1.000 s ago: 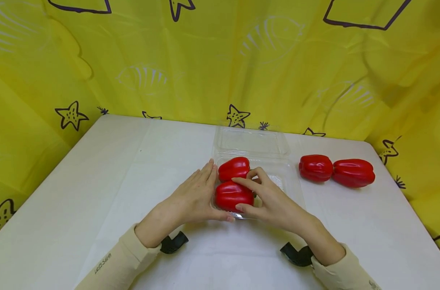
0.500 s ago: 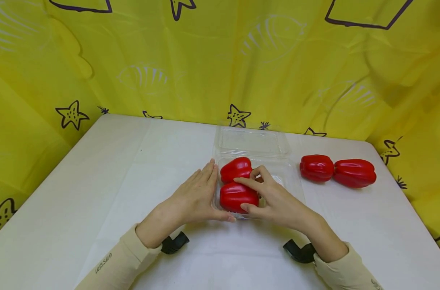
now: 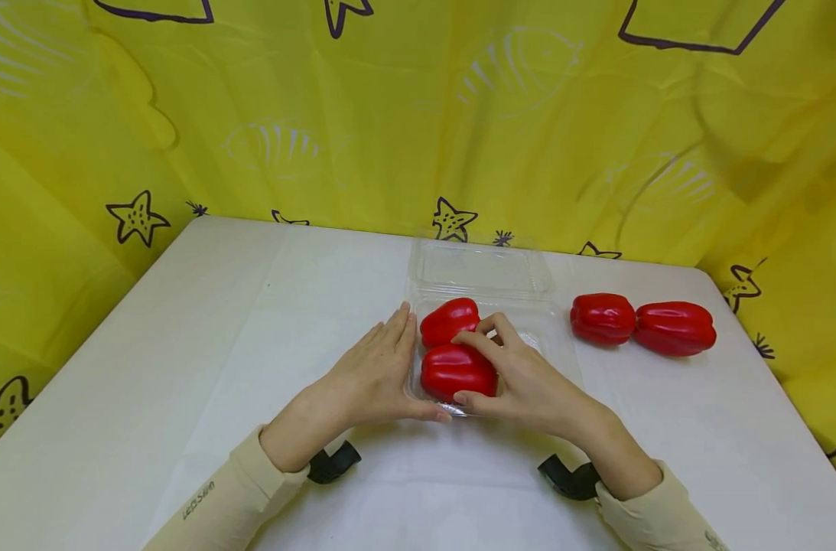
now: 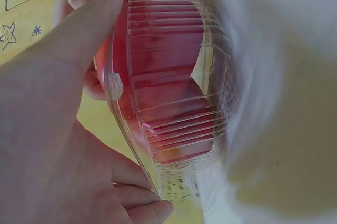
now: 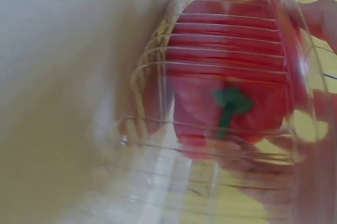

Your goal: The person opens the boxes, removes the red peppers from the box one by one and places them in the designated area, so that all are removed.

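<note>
A clear plastic clamshell box (image 3: 562, 360) lies opened on the table with two red bell peppers in its left half. My right hand (image 3: 524, 383) grips the near bell pepper (image 3: 457, 373) from the right, its thumb at the front and a finger over the top. Behind it lies the far bell pepper (image 3: 449, 321), close to those fingers. My left hand (image 3: 372, 375) rests against the box's left side with straight fingers, its thumb along the front edge. Through the box wall, the right wrist view shows a green stem (image 5: 229, 109) on a pepper.
The box's clear lid (image 3: 479, 269) lies folded back toward the yellow curtain (image 3: 390, 115). Two more red bell peppers, a shorter one (image 3: 602, 319) and a longer one (image 3: 675, 328), lie end to end on the white table (image 3: 149, 367), right of the box.
The near bell pepper has shifted a little to the right inside the box, with my right hand on it. My left hand has stayed in place at the box's side.
</note>
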### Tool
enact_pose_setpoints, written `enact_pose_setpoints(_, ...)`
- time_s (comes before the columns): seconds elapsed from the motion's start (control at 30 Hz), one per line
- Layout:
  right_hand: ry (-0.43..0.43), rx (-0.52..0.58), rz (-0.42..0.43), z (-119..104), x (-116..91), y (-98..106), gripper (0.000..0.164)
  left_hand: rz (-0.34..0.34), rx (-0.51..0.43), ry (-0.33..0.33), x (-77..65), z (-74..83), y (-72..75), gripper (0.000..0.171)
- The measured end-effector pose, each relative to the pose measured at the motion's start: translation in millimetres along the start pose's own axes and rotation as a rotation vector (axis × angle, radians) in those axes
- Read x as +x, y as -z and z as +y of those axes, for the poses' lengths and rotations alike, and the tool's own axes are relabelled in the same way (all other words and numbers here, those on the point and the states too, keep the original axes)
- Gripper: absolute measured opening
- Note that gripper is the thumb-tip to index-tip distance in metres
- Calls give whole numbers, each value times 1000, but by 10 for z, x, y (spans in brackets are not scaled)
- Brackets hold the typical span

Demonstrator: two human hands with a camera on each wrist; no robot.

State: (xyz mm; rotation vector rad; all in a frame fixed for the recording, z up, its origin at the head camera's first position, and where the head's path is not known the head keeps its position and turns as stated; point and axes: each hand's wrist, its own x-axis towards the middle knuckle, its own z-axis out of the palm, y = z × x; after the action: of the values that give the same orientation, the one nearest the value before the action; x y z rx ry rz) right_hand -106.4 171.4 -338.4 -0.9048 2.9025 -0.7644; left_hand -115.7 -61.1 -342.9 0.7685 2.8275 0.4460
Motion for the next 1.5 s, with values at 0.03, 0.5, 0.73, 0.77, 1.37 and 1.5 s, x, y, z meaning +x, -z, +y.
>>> enact_pose_setpoints(0.03, 0, -14, -2, -1, -4, 4, 59, 0, -1, 1, 0, 4, 1, 128)
enact_pose_setpoints(0.5, -52, -73, 13, -42, -26, 24, 73, -6, 2, 13, -6, 22, 0, 129)
enact_pose_setpoints(0.73, -14, -98, -7, -48, -33, 10, 64, 6, -8, 12, -12, 25, -4, 129)
enact_pose_setpoints(0.77, -7, -108, -3, -42, -37, 12, 63, 6, -8, 13, -12, 25, -4, 129)
enact_pose_setpoints(1.37, -65, -125, -113, 37, -90, 216, 66, 12, -11, 41, -10, 20, -13, 128)
enact_pose_setpoints(1.5, -60, -119, -110, 51, -120, 290, 66, 9, -11, 38, -10, 19, -14, 129)
